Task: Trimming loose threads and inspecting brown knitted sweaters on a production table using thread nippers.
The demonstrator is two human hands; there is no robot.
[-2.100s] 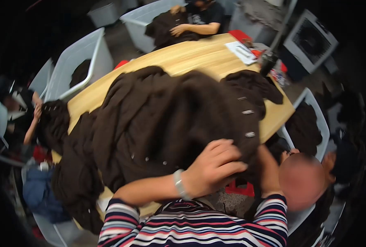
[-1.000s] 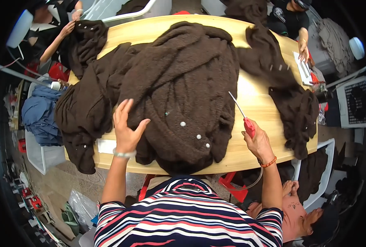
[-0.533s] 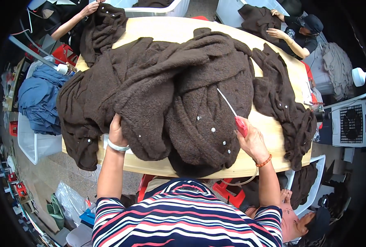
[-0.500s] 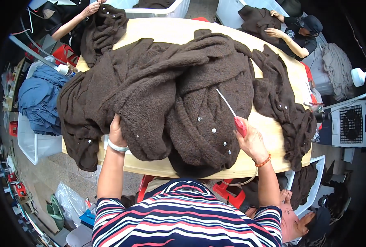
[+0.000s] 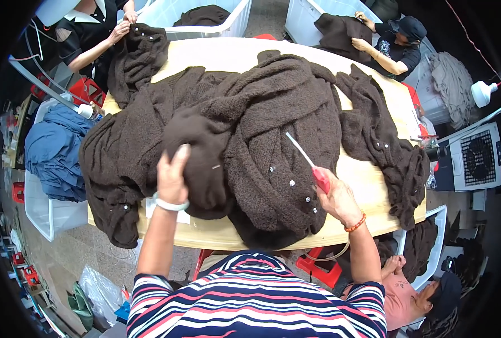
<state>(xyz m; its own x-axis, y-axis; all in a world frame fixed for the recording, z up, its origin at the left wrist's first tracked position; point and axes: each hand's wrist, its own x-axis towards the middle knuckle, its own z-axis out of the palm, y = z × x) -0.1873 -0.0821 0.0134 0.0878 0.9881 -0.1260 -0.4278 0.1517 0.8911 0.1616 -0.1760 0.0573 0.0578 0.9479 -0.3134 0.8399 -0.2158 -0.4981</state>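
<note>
A heap of dark brown knit garments (image 5: 284, 107) covers the middle of the table (image 5: 368, 200). Small sparkly buttons (image 5: 292, 183) run down the front of the part nearest my right hand. My right hand (image 5: 337, 198) is wrapped round the red handle of an air blow gun (image 5: 320, 177); its thin metal nozzle points up and left over the knit, and a pale hose hangs below my wrist. At the near left of the heap, my left hand (image 5: 172, 177) has fingers spread against a smooth, motion-blurred brown fold (image 5: 202, 163).
Another brown garment (image 5: 377, 146) lies at the table's right. Across the table, two people handle brown knits at far left (image 5: 143, 42) and far right (image 5: 343, 34). A bin of blue cloth (image 5: 56, 152) stands left. A person in pink (image 5: 399, 298) sits lower right.
My left hand has come out from under the fold and moved slightly right, fingers now showing. The fold has turned, its smooth side outward. The blow gun has shifted slightly left.
</note>
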